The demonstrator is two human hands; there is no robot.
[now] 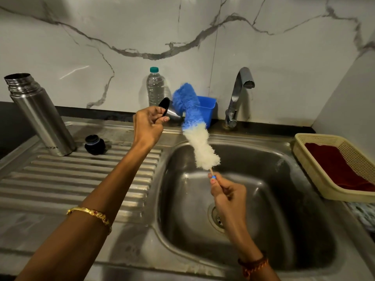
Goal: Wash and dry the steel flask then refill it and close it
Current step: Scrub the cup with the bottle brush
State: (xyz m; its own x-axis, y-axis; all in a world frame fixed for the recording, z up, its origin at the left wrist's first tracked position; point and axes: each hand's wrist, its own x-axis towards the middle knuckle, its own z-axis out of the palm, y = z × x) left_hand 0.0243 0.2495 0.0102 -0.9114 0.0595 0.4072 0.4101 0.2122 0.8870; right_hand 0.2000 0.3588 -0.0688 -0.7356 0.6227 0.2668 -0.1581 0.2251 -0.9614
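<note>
The steel flask (pixel 38 116) stands open and upright on the ribbed drainboard at the left. Its black stopper (pixel 94 144) sits beside it on the drainboard. My left hand (pixel 149 126) grips the flask's steel cup lid (pixel 169 111) with a black inner rim, held above the sink's back edge. My right hand (pixel 226 189) holds the thin handle of a long bottle brush (pixel 194 126) with blue and white bristles. The brush's blue tip bends against the cup lid.
The steel sink basin (pixel 274 173) lies below my hands, with its tap (pixel 239 94) at the back. A plastic water bottle (pixel 155 87) and a blue holder (pixel 207 109) stand against the marble wall. A cream basket (pixel 316 169) holding a red cloth sits at the right.
</note>
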